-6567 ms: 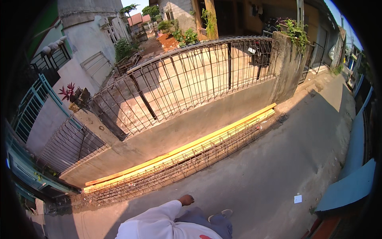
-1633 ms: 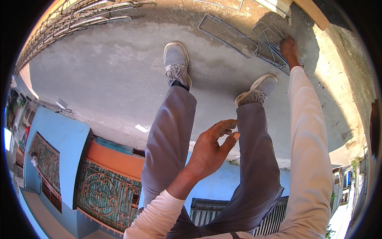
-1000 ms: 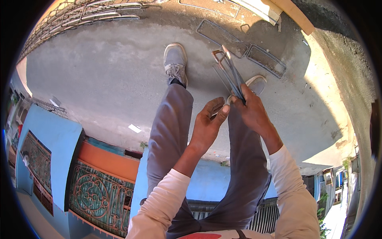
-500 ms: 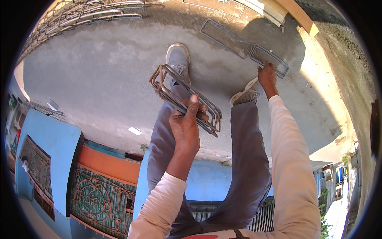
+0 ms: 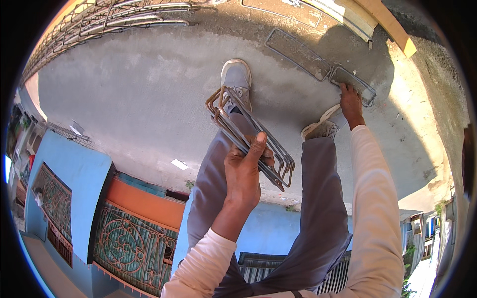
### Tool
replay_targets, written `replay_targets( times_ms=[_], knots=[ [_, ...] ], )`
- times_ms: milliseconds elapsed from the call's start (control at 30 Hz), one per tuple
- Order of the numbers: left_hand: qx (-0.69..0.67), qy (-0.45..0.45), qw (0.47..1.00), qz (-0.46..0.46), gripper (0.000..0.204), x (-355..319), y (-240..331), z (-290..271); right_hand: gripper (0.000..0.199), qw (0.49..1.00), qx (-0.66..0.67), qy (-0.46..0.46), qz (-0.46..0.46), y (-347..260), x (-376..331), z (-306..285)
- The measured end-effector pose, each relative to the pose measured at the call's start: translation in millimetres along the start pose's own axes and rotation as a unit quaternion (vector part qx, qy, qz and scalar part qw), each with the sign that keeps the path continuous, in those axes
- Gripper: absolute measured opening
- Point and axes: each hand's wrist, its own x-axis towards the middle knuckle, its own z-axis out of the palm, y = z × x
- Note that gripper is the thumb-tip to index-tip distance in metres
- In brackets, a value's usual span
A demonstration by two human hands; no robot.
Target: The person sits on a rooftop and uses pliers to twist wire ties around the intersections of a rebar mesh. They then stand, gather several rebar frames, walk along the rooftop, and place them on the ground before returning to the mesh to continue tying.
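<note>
My left hand [image 5: 245, 171] is closed around a bundle of bent steel wire rectangles, like rebar stirrups [image 5: 252, 134]. The bundle slants in front of my leg, rusty bends at its upper left end, my thumb lying along the top. Low to the ground at the right, my right hand [image 5: 351, 103] reaches past my shoe. Its fingers are somewhat apart and rest at the near edge of a small rectangular wire stirrup [image 5: 366, 84] on the concrete. Its fingertips are partly hidden. A longer wire rectangle [image 5: 298, 53] lies end to end with that stirrup.
Steel reinforcement cages [image 5: 119, 20] are stacked at the far left. Another wire rectangle [image 5: 280, 11] and a wooden beam [image 5: 387, 25] lie at the far side. My shoes [image 5: 236, 74] stand on the concrete ground [image 5: 134, 94]. A blue wall with an ornate metal gate [image 5: 131, 241] shows at lower left.
The whole view has shifted, so things appear lower and further right. My right hand stays at the small stirrup, its fingers now more spread. My left hand still holds the bundle.
</note>
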Motion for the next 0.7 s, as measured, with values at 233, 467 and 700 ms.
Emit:
replay_targets(
  times_ms=[233,467,700],
  knots=[
    [-0.002,-0.007,1.000,0.007,0.023,2,1,3,0.027,0.999,-0.014,0.032,-0.001,-2,5,-1],
    [0.013,-0.005,0.999,0.031,0.028,6,-6,1,0.035,0.974,0.178,0.127,-0.049,-24,-29,-44],
    [-0.044,-0.034,0.998,0.011,0.035,5,-8,1,0.050,0.909,0.402,-0.044,-0.098,-125,-111,-215]
  ],
)
